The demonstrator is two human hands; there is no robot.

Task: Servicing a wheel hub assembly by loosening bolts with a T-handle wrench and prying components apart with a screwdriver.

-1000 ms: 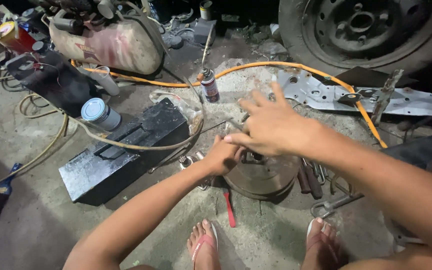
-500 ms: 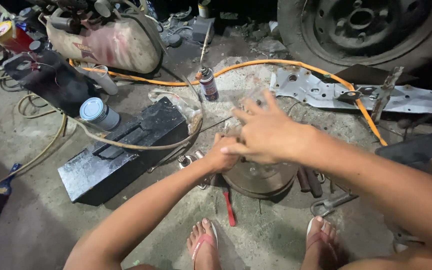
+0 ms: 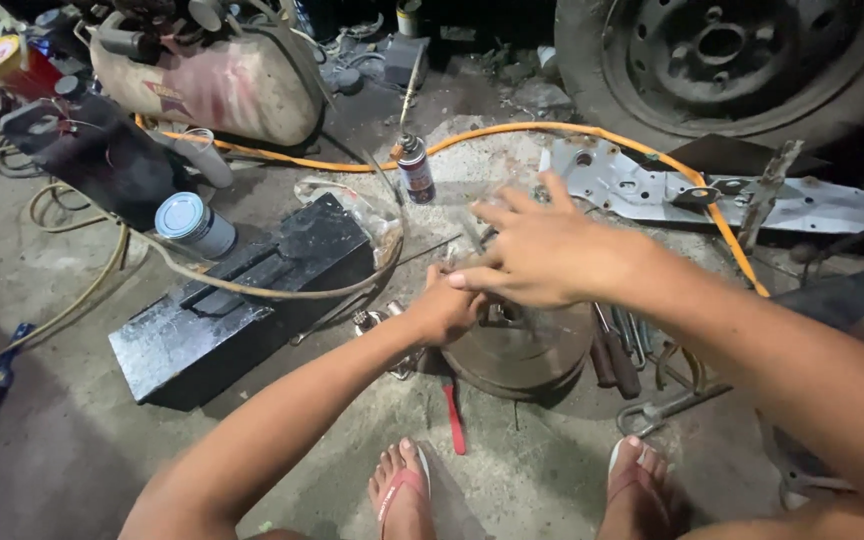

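A round rusty metal drum lies on the concrete floor in front of my feet. My left hand is closed at the drum's left rim, gripping something small that I cannot make out. Spread flat over the drum's top, my right hand has its fingers apart and touches the fingertips of my left hand. What lies under the palms is hidden.
A black metal box and a small paint tin lie to the left. A spray can stands behind. An orange hose curves past a grey metal bracket and a wheel. Hand tools and a red-handled tool lie by the drum.
Both hands have stayed on the drum; the right hand has shifted slightly and spread its fingers wider over the top.
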